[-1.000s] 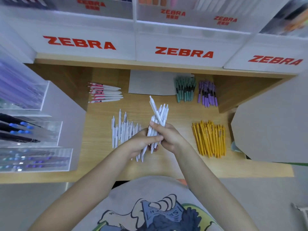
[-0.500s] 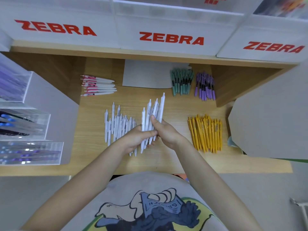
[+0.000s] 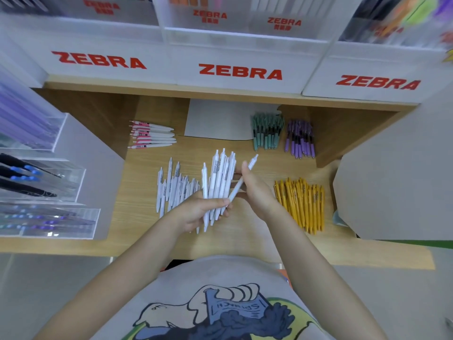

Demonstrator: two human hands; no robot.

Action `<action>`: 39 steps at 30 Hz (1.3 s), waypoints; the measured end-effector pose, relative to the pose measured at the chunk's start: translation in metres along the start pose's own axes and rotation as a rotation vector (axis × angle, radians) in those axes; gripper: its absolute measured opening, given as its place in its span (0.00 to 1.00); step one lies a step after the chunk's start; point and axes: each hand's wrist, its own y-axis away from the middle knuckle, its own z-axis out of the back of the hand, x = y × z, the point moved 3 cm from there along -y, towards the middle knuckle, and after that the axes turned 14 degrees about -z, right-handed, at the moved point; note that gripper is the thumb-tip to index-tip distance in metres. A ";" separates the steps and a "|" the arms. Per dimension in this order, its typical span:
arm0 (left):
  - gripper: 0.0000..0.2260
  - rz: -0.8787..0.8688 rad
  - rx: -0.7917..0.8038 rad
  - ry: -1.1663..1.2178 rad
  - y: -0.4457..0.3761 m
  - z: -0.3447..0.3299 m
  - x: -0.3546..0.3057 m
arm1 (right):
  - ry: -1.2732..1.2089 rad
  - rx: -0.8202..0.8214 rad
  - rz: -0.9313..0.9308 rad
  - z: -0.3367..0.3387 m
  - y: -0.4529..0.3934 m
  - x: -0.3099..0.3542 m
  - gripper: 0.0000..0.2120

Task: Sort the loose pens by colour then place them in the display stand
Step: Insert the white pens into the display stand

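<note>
My left hand (image 3: 196,212) grips a bunch of white pens (image 3: 218,177) above the middle of the wooden counter (image 3: 245,236), tips pointing toward me. My right hand (image 3: 257,190) holds a single white pen (image 3: 241,181) tilted to the right, its lower end against the bunch. More loose white pens (image 3: 174,187) lie on the counter to the left. Sorted piles lie around: pink-and-white pens (image 3: 152,136) at the back left, green pens (image 3: 267,131) and purple pens (image 3: 300,138) at the back right, yellow pens (image 3: 302,202) at the right.
White ZEBRA display boxes (image 3: 240,72) run along the back, with clear pen compartments above. A clear acrylic stand (image 3: 49,192) with dark, blue and purple pens sits at the left. A grey sheet (image 3: 215,119) lies at the back centre. A grey panel (image 3: 397,187) bounds the right.
My right hand has drawn one white pen out of the bunch and tilted it to the right. The bunch in my left hand now stands straighter. The camera view shifted slightly.
</note>
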 end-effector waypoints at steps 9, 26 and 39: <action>0.18 -0.001 -0.019 0.056 0.002 -0.031 -0.013 | -0.112 0.153 0.047 0.005 0.020 0.002 0.24; 0.14 0.109 0.090 0.110 0.059 -0.029 -0.011 | -0.525 0.042 0.120 -0.033 0.042 0.016 0.02; 0.11 -0.132 -0.045 0.132 0.256 0.158 -0.018 | -0.130 0.113 0.232 -0.311 0.099 0.037 0.07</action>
